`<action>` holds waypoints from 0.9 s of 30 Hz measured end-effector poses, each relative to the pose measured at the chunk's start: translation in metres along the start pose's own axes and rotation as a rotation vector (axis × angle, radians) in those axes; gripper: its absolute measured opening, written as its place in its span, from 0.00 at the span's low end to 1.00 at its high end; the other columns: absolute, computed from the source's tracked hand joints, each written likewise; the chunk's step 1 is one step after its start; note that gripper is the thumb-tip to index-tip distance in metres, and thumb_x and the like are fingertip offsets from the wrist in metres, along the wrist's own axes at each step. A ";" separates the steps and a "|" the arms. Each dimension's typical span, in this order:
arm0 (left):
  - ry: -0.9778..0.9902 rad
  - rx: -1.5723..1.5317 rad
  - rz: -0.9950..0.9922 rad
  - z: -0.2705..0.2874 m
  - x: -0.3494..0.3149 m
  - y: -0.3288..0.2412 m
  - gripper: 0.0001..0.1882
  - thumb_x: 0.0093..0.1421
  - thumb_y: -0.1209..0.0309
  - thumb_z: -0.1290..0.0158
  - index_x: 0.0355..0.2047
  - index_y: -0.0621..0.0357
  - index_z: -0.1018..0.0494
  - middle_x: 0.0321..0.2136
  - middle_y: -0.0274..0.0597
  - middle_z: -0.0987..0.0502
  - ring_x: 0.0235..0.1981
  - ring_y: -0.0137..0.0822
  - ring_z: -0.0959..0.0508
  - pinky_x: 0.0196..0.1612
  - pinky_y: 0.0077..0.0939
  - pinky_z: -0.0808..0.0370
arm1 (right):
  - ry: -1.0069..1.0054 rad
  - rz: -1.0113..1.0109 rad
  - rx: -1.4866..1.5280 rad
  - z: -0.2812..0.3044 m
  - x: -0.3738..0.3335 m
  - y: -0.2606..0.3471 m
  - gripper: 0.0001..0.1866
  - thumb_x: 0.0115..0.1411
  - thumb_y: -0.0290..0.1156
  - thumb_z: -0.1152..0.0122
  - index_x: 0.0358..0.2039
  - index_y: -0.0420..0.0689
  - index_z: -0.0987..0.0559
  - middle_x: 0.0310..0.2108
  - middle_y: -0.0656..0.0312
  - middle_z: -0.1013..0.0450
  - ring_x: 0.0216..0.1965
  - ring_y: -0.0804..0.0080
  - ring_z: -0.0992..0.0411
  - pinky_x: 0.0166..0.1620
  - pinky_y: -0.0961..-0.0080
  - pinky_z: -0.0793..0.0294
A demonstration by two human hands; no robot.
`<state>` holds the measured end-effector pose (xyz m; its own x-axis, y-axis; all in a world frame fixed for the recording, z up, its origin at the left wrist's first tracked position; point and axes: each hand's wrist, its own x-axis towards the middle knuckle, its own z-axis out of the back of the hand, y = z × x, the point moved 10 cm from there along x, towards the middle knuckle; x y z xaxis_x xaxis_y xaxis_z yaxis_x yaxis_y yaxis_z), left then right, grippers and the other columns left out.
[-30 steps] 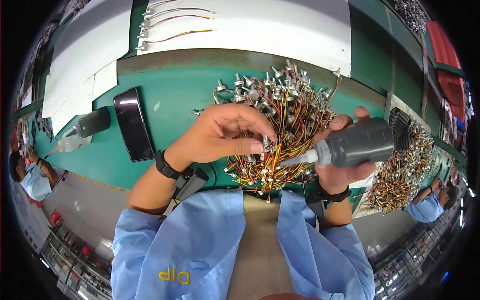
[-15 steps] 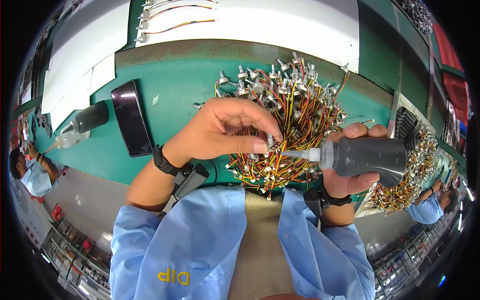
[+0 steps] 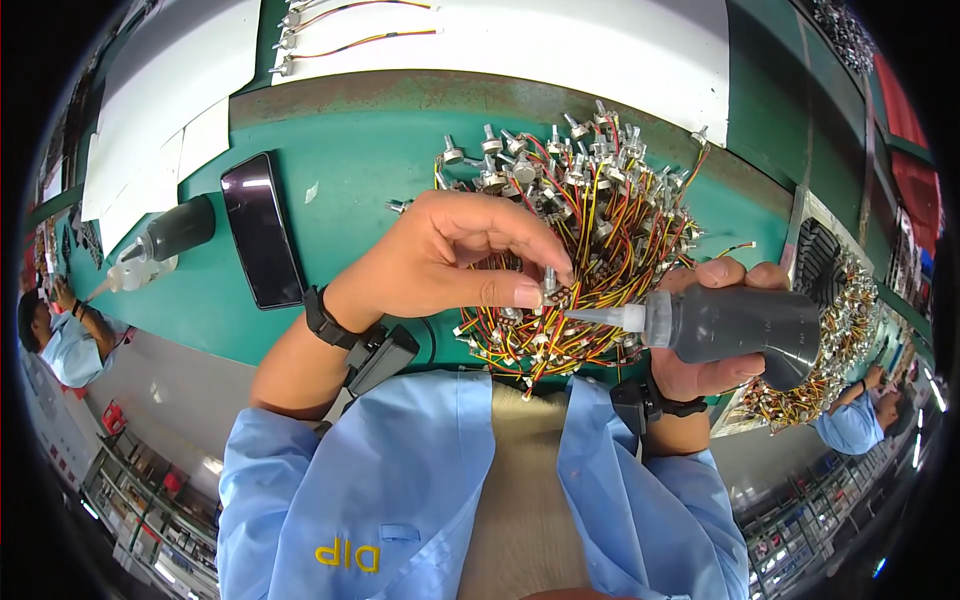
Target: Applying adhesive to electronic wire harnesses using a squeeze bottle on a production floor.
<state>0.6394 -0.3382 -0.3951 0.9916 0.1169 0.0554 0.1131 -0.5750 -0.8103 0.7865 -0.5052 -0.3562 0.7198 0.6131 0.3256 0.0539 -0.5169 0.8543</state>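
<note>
Left hand [image 3: 440, 265] fingers pinch one wired part [image 3: 549, 285] above the pile [image 3: 580, 230] at the counter's near edge. Right hand [image 3: 700, 345] grips a dark bottle [image 3: 735, 325], nozzle touching it. Most of the pile seems left; a few lie finished on the far sheet [image 3: 560, 50].

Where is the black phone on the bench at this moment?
In the head view, the black phone lies flat on the green bench, left of the left hand, beside a dark squeeze bottle.

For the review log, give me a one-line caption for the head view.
Left hand pinches a small wired metal-shaft component while right hand aims a dark grey squeeze bottle at it.
</note>
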 end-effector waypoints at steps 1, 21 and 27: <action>0.002 0.000 -0.008 0.000 0.000 -0.001 0.15 0.64 0.83 0.38 0.51 0.68 0.22 0.49 0.46 0.18 0.53 0.35 0.19 0.56 0.30 0.21 | -0.024 0.004 -0.010 0.001 0.000 0.001 0.42 0.63 0.64 0.35 0.61 0.45 0.38 0.49 0.50 0.24 0.44 0.60 0.21 0.46 0.62 0.16; -0.005 -0.013 -0.008 0.000 0.000 -0.001 0.15 0.64 0.84 0.38 0.52 0.67 0.21 0.49 0.46 0.18 0.52 0.34 0.18 0.55 0.29 0.20 | -0.062 0.045 -0.090 0.007 -0.005 0.008 0.43 0.60 0.65 0.32 0.60 0.47 0.37 0.48 0.51 0.23 0.41 0.59 0.19 0.43 0.64 0.15; -0.009 -0.007 -0.010 0.000 0.001 -0.001 0.15 0.64 0.84 0.38 0.51 0.67 0.21 0.48 0.46 0.18 0.51 0.34 0.18 0.55 0.29 0.20 | -0.056 -0.014 -0.116 0.012 -0.006 0.007 0.43 0.59 0.65 0.31 0.59 0.48 0.37 0.49 0.50 0.22 0.40 0.57 0.19 0.43 0.63 0.15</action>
<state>0.6405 -0.3376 -0.3947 0.9898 0.1296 0.0583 0.1233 -0.5792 -0.8058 0.7910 -0.5196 -0.3565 0.7569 0.5840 0.2931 -0.0141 -0.4339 0.9009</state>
